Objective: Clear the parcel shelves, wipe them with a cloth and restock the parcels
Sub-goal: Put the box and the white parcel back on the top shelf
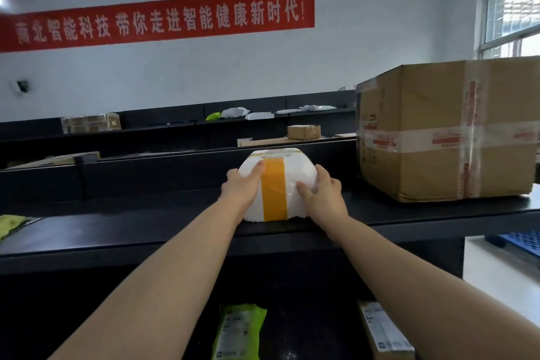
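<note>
A white foam parcel with a yellow tape band sits at the front of the black top shelf. My left hand grips its left side, thumb on the front face. My right hand grips its right side, thumb against the front. Both arms reach up from below. A yellow-green cloth lies on the shelf at the far left.
A large taped cardboard box stands on the same shelf to the right of the parcel. On the lower shelf lie a green mailer bag and a small brown box. Farther shelves hold more parcels.
</note>
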